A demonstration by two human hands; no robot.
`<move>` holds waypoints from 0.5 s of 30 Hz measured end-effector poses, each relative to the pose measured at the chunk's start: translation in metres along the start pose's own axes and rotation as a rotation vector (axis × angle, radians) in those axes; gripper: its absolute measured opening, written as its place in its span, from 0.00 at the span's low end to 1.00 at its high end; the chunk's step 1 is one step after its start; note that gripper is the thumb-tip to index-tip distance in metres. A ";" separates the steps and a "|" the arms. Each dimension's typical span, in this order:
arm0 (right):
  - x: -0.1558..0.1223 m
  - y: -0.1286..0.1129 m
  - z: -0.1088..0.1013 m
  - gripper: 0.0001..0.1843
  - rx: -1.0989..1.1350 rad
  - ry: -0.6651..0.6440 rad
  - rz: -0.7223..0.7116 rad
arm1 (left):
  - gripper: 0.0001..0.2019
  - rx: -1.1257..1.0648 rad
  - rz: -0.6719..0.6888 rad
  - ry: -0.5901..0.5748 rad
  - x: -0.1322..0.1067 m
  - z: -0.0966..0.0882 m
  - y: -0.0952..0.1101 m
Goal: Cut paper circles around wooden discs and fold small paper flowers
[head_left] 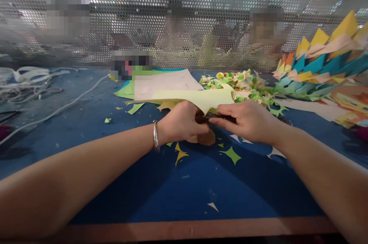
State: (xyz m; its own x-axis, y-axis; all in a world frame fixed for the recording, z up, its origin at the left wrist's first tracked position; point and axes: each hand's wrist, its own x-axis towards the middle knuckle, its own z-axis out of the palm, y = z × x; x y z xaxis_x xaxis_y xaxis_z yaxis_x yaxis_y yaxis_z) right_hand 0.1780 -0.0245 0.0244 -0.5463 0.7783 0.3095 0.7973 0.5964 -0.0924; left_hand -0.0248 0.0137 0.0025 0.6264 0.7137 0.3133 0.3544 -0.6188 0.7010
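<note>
In the head view my left hand (pixel 186 121), with a silver bangle (pixel 155 136) at its wrist, is closed around a few round orange-brown paper pieces (pixel 207 137). Their edges stick out below its fingers. My right hand (pixel 247 119) meets it from the other side, fingers pinched together. Something thin and dark shows between the two hands, too hidden to name. Right behind both hands lies a pale yellow paper sheet (pixel 209 99) with scalloped cut-outs along its edge. It overlaps a pale pink sheet (pixel 166 83) and green paper (pixel 126 90).
Paper scraps, including a green one (pixel 232 155) and a yellow one (pixel 180 154), lie on the blue table (pixel 138 194). Behind are a heap of folded green paper pieces (pixel 241 81) and layered pointed paper (pixel 322 63). White cable (pixel 66 102) crosses the left. A perforated metal screen (pixel 201 33) stands behind.
</note>
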 end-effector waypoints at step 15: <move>0.000 -0.002 -0.009 0.23 0.206 0.003 0.105 | 0.01 -0.254 -0.137 -0.063 0.003 -0.003 0.003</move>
State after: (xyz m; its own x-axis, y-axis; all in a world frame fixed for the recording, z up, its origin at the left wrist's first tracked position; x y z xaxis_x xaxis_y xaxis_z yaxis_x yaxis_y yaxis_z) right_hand 0.1784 -0.0276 0.0331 -0.4621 0.8379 0.2903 0.7806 0.5397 -0.3153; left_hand -0.0241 0.0145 0.0074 0.6293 0.7582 0.1704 0.2585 -0.4111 0.8742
